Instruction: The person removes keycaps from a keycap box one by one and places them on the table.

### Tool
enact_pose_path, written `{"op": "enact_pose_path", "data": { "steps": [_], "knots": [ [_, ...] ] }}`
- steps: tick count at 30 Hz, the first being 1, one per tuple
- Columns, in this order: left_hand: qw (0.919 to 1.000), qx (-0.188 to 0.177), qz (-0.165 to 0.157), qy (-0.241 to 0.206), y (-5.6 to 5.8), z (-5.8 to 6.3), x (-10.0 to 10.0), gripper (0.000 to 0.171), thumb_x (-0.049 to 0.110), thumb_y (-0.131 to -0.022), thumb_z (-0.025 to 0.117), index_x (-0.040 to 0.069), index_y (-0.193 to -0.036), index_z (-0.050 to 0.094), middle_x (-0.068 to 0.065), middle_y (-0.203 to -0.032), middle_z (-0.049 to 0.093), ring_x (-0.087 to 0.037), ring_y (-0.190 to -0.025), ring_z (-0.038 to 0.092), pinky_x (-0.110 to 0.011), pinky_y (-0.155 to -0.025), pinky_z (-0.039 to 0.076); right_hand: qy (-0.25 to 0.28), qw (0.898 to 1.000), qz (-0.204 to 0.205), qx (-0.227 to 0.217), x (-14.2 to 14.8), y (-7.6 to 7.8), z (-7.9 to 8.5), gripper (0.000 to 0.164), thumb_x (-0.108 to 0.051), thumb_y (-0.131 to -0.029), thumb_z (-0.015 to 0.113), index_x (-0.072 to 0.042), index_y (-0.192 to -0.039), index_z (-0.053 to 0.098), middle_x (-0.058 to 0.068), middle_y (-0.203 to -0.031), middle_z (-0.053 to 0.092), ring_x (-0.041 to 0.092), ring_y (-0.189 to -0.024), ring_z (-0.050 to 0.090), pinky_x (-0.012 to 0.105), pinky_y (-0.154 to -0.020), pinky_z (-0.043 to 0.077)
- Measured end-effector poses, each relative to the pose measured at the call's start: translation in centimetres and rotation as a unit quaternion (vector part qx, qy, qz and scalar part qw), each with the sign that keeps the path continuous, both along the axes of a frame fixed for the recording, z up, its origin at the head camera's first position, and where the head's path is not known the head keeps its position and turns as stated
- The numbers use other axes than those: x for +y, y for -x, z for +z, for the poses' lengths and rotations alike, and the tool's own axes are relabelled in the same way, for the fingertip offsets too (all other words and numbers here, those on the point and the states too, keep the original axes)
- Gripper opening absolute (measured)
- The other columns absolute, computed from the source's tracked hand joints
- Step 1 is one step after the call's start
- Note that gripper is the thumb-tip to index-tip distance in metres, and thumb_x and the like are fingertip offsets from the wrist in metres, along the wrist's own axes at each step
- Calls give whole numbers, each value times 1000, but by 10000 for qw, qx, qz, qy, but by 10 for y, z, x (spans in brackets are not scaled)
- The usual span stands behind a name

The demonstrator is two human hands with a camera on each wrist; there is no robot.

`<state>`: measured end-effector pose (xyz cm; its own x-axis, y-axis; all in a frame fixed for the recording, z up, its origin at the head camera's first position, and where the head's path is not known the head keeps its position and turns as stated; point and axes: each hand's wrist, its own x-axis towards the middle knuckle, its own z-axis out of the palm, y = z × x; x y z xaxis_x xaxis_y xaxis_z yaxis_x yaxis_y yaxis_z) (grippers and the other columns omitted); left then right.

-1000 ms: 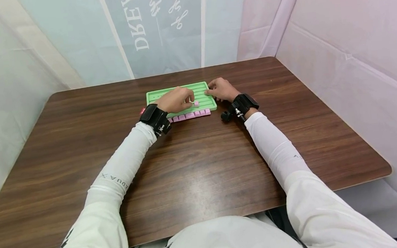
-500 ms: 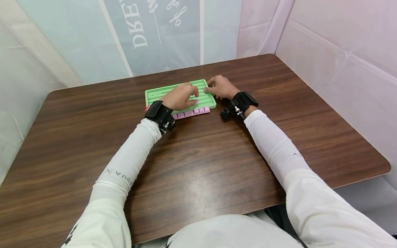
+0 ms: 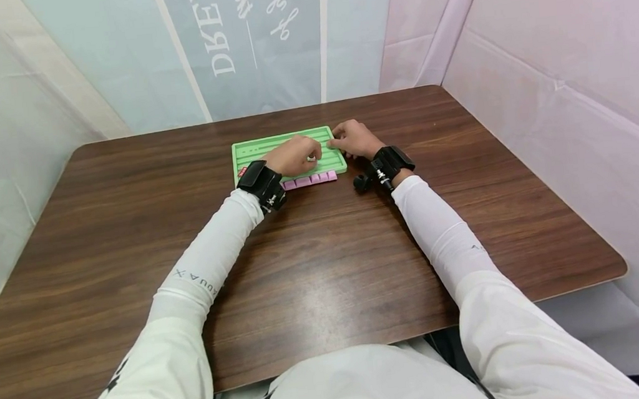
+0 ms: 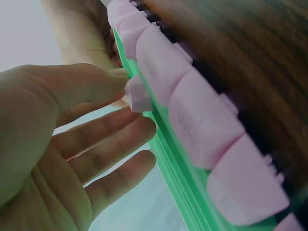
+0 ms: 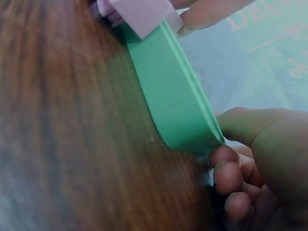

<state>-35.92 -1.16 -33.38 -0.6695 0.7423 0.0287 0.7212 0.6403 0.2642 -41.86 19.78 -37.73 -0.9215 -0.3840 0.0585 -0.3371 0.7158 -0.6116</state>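
My left hand (image 3: 295, 155) is over the middle of a green ridged tray (image 3: 261, 146). In the left wrist view, its thumb and index finger pinch a small pink keycap (image 4: 139, 94) just above the tray, the other fingers spread. My right hand (image 3: 357, 140) holds the tray's right end; in the right wrist view the thumb lies on the rim and the other fingers curl at the corner. A row of pink keycaps (image 3: 311, 180) lines the tray's near side, some bearing faint lettering. My left wrist and forearm hide the row's left part.
The tray lies on a dark wood-grain table (image 3: 324, 255), toward its far edge. A small red tag (image 3: 242, 171) shows at the tray's left end. Black wrist straps with cameras sit on both wrists. A printed curtain (image 3: 262, 47) hangs behind the table, and pale sheets enclose the sides.
My left hand has moved slightly right along the tray with the keycap, which my fingers now hide in the head view. The right hand keeps its hold on the tray's end.
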Motion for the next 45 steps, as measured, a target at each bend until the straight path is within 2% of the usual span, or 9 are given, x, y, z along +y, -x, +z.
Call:
{"op": "enact_pose_path", "data": {
  "steps": [3,7,10,21,24,28,33,40,45],
  "knots": [
    [9999,52,-57,-80,-1,-2,2,18,-1,-92,50,-1,-101,66,-13,-100,65,-21,-86,54,-35,-83,44,-35,10000,-24,21,1,1,-1,46,-35,-94,60,-6,-130,58,5,-71,59,16,-54,55,30,-51,46],
    [9995,141,-199,-202,-1,-4,3,16,-4,-91,47,1,-77,52,-6,-76,40,-18,-71,30,-33,-72,28,-69,10000,-20,-28,2,2,-2,46,-36,-94,59,-6,-130,58,5,-71,60,16,-55,55,30,-51,46],
    [9991,218,-229,-290,-2,-6,3,25,-5,-91,47,7,-71,39,-3,-74,28,-18,-69,23,-33,-71,24,-34,10000,-14,-21,1,2,-2,45,-35,-94,60,-6,-128,59,6,-71,60,17,-55,56,30,-50,46],
    [9988,289,10,-387,-2,-17,4,32,-6,-90,51,9,-67,34,-2,-70,22,-17,-66,20,-32,-69,23,-12,9998,-37,-191,0,-1,-9,49,-35,-95,59,-5,-132,56,4,-68,62,16,-56,57,29,-52,47],
    [9988,281,43,-407,-2,-20,4,33,-5,-90,52,11,-67,35,-2,-70,26,-17,-67,23,-32,-69,24,-4,9998,-52,-192,1,-3,-11,49,-35,-95,59,-4,-132,55,5,-68,62,17,-56,57,29,-52,47],
    [9986,239,32,-477,-1,-20,4,27,-4,-91,54,10,-69,47,-3,-72,38,-17,-69,29,-32,-70,27,23,9999,-50,-137,2,-3,-12,47,-34,-95,60,-4,-131,57,5,-69,62,17,-56,57,30,-52,47],
    [9981,211,75,-580,1,-19,1,19,-3,-92,52,3,-75,56,-4,-74,42,-18,-70,30,-32,-71,27,-3,10000,-30,-75,2,-1,-7,47,-35,-94,60,-4,-130,57,5,-71,63,17,-56,58,30,-52,48],
    [9969,314,53,-717,0,-14,-1,33,-5,-92,46,9,-65,35,-1,-68,21,-17,-65,18,-31,-66,19,-6,9999,-30,-164,1,2,0,53,-36,-94,60,-3,-134,53,5,-70,63,17,-56,57,30,-53,48],
    [9964,253,108,-800,-1,-13,-1,28,-3,-93,48,4,-66,51,-2,-66,32,-16,-63,24,-30,-64,23,86,9998,-13,-165,0,0,1,50,-33,-94,60,-2,-133,54,5,-70,62,17,-55,57,30,-52,47]
  ]
}}
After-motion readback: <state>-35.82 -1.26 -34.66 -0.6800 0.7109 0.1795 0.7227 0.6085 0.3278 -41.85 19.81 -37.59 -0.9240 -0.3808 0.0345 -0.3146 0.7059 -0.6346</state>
